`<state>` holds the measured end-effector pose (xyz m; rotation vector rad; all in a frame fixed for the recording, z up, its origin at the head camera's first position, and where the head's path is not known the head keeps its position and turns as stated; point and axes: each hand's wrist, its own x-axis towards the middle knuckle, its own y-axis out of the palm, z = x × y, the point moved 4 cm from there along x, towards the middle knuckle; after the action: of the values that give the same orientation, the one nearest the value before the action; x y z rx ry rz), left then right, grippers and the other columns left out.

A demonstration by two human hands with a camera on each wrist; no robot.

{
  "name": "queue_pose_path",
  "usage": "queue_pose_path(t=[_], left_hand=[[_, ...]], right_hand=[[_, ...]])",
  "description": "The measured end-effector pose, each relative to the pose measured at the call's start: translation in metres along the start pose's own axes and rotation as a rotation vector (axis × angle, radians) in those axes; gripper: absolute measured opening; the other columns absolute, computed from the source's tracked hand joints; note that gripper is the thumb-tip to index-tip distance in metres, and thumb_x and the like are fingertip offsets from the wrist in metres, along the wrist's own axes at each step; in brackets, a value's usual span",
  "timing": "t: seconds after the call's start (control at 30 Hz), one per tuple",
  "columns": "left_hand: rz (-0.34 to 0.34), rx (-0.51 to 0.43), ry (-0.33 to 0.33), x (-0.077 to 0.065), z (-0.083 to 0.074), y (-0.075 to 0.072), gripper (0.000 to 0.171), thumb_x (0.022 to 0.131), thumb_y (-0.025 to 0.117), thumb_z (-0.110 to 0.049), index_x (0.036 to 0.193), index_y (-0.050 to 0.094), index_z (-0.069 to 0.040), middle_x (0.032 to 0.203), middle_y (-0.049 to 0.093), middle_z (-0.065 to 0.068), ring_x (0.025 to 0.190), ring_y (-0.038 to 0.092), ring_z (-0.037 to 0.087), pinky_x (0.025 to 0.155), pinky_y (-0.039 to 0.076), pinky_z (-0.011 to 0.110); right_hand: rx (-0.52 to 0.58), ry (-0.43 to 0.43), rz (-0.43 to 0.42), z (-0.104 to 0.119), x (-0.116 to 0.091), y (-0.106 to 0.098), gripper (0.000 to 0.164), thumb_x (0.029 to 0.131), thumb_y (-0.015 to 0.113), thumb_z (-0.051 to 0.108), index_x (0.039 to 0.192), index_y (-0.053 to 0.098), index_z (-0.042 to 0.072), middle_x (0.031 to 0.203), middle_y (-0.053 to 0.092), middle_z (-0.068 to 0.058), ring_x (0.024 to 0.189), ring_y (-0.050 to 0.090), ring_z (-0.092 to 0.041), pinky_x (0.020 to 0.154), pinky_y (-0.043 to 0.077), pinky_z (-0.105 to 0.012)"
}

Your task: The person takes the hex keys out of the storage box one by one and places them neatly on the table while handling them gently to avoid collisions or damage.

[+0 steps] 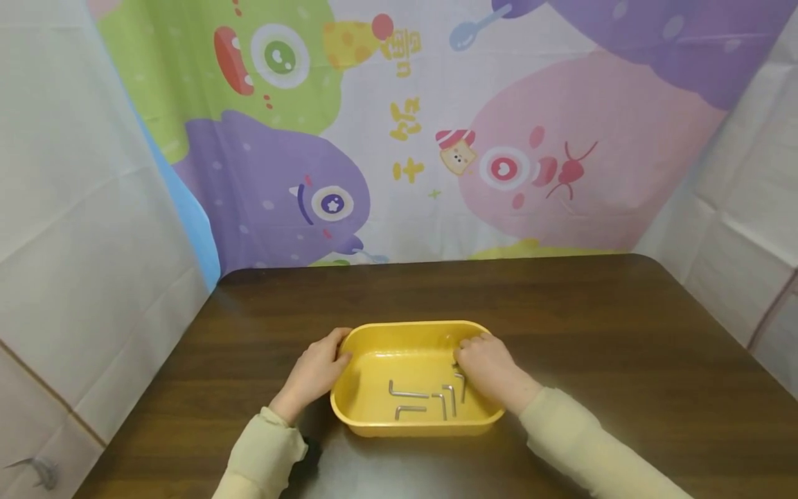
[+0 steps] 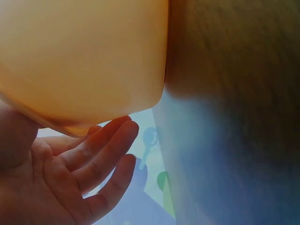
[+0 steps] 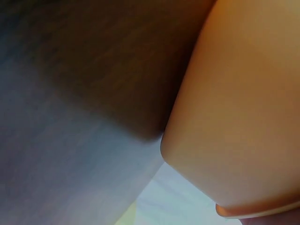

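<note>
While the left hand (image 1: 314, 369) pinches the yellow tray (image 1: 416, 430) by its left rim, apparently steadying it on the counter (image 1: 592, 333), the right hand (image 1: 489, 366) sits inside beside bent metal rods (image 1: 408, 395), though whether it grips one I cannot tell

Way in from above; tray walls (image 1: 414, 430) block the sides

A smooth plastic-looking yellow tray (image 1: 424, 429) glints before you along its inner back edge, with L-shaped hex keys (image 1: 409, 395) of dully shining grey metal inside it. Around the tray, your wood-grain tabletop (image 1: 592, 319) carries a low sheen; beyond it hangs a matt, lightly rippled cloth backdrop (image 1: 418, 225). Your sleeves (image 1: 264, 450), flanking the tray, are matt cloth.
</note>
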<state>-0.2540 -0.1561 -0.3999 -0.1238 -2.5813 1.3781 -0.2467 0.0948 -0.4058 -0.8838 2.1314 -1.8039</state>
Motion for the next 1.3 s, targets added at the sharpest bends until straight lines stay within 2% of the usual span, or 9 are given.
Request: queue_pose_path(t=[0.63, 0.77, 0.97, 1.1, 1.3], left_hand=[[0.008, -0.017, -0.012, 0.001, 0.0, -0.001, 0.036, 0.087, 0.057, -0.015, 0.122, 0.053, -0.008, 0.109, 0.063, 0.01, 0.089, 0.06, 0.021, 0.078, 0.048, 0.04], [0.007, -0.016, -0.004, 0.001, 0.0, -0.001, 0.036, 0.087, 0.057, -0.015, 0.122, 0.053, -0.008, 0.108, 0.063, 0.01, 0.088, 0.06, 0.021, 0.078, 0.047, 0.04], [0.013, -0.012, -0.003, 0.001, 0.0, -0.001, 0.036, 0.087, 0.057, -0.015, 0.122, 0.053, -0.008, 0.108, 0.063, 0.01, 0.088, 0.061, 0.021, 0.076, 0.048, 0.041], [0.017, -0.011, -0.006, 0.0, 0.0, -0.001, 0.036, 0.086, 0.057, -0.014, 0.122, 0.053, -0.008, 0.107, 0.063, 0.01, 0.086, 0.06, 0.021, 0.076, 0.048, 0.04], [0.018, -0.009, -0.007, 0.0, 0.0, -0.002, 0.037, 0.087, 0.057, -0.014, 0.122, 0.053, -0.007, 0.107, 0.063, 0.01, 0.084, 0.06, 0.02, 0.074, 0.048, 0.04]], right_hand=[[0.017, 0.003, 0.01, 0.0, 0.001, 0.0, 0.012, 0.073, 0.06, 0.005, 0.065, 0.057, 0.012, 0.067, 0.061, -0.002, 0.066, 0.056, -0.018, 0.069, 0.042, -0.034], [0.077, 0.006, -0.004, -0.002, -0.001, -0.003, 0.012, 0.071, 0.063, 0.009, 0.064, 0.054, 0.013, 0.061, 0.057, 0.0, 0.06, 0.054, -0.019, 0.068, 0.042, -0.036], [0.226, 0.011, -0.095, -0.007, -0.003, -0.011, 0.022, 0.065, 0.066, 0.011, 0.06, 0.045, 0.016, 0.051, 0.042, 0.007, 0.049, 0.041, -0.013, 0.054, 0.036, -0.031], [0.329, 0.05, -0.068, -0.012, -0.003, -0.014, 0.023, 0.065, 0.067, 0.012, 0.061, 0.045, 0.018, 0.053, 0.039, 0.01, 0.05, 0.036, -0.01, 0.048, 0.03, -0.026], [0.415, 0.098, -0.027, -0.018, -0.005, -0.02, 0.021, 0.069, 0.066, 0.014, 0.063, 0.047, 0.019, 0.055, 0.041, 0.011, 0.052, 0.038, -0.008, 0.049, 0.031, -0.023]])
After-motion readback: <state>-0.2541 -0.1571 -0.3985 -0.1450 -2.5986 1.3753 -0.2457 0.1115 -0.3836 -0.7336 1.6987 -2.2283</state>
